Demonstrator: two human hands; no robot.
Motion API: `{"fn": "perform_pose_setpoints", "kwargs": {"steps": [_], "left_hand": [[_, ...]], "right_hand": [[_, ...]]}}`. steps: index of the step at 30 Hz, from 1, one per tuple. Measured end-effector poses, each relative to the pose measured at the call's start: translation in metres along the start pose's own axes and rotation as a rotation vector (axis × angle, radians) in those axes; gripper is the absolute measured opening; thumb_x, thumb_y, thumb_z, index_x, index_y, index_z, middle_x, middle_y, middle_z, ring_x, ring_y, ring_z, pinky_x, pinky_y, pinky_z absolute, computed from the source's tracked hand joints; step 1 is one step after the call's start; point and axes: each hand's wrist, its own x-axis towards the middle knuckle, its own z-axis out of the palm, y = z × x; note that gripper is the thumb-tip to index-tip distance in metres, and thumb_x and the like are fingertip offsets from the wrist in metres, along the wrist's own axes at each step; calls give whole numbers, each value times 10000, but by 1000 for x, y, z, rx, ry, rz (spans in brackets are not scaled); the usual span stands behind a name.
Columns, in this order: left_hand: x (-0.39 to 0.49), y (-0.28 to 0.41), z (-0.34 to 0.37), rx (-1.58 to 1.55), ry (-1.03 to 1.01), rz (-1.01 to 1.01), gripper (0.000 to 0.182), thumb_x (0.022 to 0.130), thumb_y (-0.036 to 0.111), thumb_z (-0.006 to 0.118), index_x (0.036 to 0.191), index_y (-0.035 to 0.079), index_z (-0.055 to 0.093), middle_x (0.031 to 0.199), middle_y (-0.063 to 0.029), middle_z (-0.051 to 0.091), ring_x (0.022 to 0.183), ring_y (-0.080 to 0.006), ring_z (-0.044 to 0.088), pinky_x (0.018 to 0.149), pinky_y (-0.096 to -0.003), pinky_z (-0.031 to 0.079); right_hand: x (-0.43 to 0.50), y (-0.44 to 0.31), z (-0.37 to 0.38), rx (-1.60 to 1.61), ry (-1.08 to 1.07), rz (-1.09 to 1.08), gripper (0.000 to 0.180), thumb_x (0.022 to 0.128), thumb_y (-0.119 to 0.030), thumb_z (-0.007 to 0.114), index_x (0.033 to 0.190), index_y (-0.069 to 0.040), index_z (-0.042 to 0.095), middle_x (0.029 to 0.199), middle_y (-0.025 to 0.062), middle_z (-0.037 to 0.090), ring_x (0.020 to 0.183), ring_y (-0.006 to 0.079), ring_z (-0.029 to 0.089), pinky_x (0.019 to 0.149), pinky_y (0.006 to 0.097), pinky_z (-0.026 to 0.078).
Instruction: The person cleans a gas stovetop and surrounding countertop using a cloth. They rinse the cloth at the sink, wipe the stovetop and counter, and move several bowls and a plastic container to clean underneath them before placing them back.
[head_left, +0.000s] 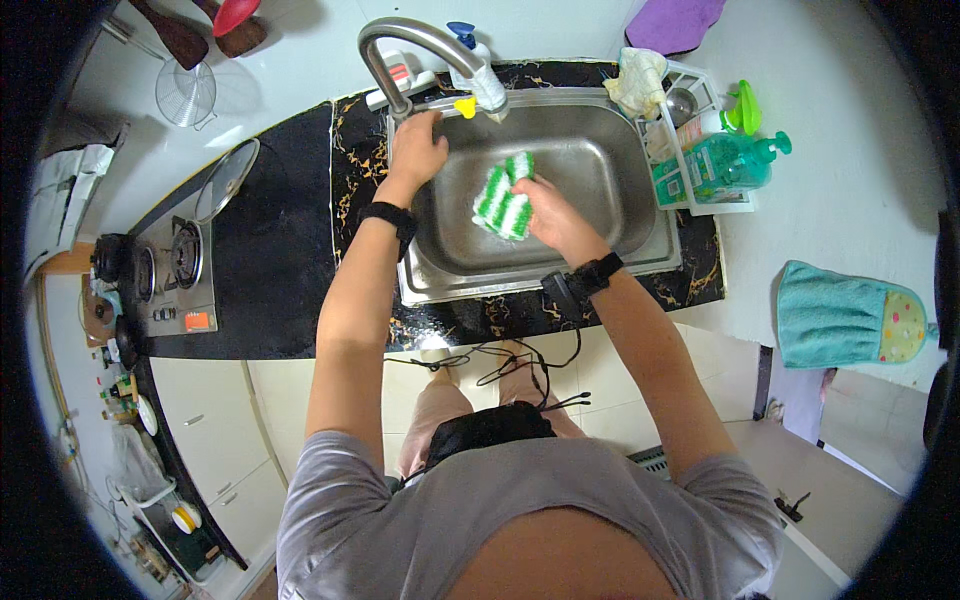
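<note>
My right hand (555, 214) grips a green-and-white striped scrub cloth (501, 199) over the basin of a stainless steel sink (540, 266). The cloth hangs bunched to the left of the fingers. At the sink's back left corner, my left hand (418, 150) reaches the base of a curved metal faucet (401, 105). Its fingertips sit beside the base, and whether they grip a handle there is hidden. The faucet's spout (465, 64) arches to the right, with a white wrapped end (491, 94) and a yellow piece (466, 107).
A white rack (686, 180) on the right holds a green soap bottle (720, 169) and a draped cloth (637, 79). A teal towel (832, 315) hangs at right. Left are a gas stove (180, 262) and a glass lid (229, 180). Black cables (517, 356) dangle below the counter edge.
</note>
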Motion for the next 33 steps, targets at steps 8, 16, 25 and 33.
{"fn": "perform_pose_setpoints", "kwargs": {"steps": [8, 16, 25, 33], "left_hand": [[-57, 43, 10, -339, -52, -335, 611, 845, 332, 612, 1299, -25, 411, 1258, -221, 487, 1163, -324, 476, 980, -359, 372], [-59, 74, 39, -773, -250, -574, 545, 870, 309, 624, 1257, -24, 434, 1095, -108, 581, 972, -159, 546, 846, -272, 428], [-57, 84, 46, -1198, -158, -675, 389, 851, 141, 618, 1175, 15, 445, 1037, -75, 574, 906, -149, 558, 780, -283, 458], [-45, 66, 61, -966, 32, -888, 543, 788, 151, 656, 1217, 67, 333, 1026, -108, 531, 866, -201, 553, 715, -341, 475]], "right_hand": [[34, -9, 15, 185, -68, 29, 303, 834, -78, 469, 1135, -52, 485, 1053, 107, 572, 974, 242, 580, 884, 386, 477], [51, 4, 6, 230, -38, 51, 304, 911, -313, 454, 1072, -76, 556, 1029, 70, 596, 937, 215, 573, 859, 372, 451], [37, -12, -19, 201, -80, 357, 468, 854, -493, 548, 1154, -134, 525, 1040, 49, 600, 970, 217, 578, 882, 421, 459], [45, -2, -2, -403, 242, -513, 248, 838, -27, 547, 1081, -33, 496, 985, 69, 591, 879, 170, 579, 743, 306, 484]]}}
